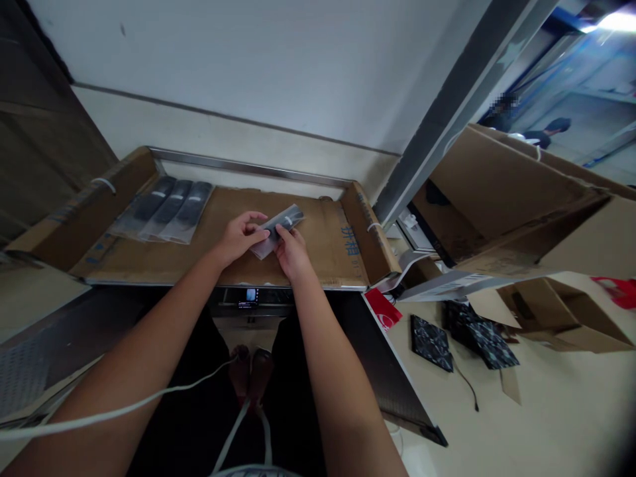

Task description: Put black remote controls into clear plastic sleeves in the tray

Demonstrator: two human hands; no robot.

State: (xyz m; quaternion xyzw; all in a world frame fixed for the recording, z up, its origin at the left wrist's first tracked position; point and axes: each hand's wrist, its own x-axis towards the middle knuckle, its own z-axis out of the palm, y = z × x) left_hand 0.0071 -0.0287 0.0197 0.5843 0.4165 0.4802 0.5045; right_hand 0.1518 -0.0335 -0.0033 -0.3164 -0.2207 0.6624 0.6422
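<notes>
In both hands, over the cardboard-lined tray (pixel 318 255), is a clear plastic bag (pixel 287 218) with a dark, long item and a small white band inside. The item's kind cannot be made out. My left hand (pixel 241 237) pinches the bag's left side between thumb and fingers. From the lower right, my right hand (pixel 293 252) grips it with the thumb on top. To the left lie three similar bagged dark items (pixel 191 207), overlapping side by side, each with a white band.
Cardboard walls (pixel 370 232) edge the tray, tied with white zip ties. A large open carton (pixel 517 192) stands at right beside a grey post (pixel 447 99). On the floor are dark patterned packages (pixel 431 342) and another carton (pixel 571 311). A white cable (pixel 149 397) crosses my left arm.
</notes>
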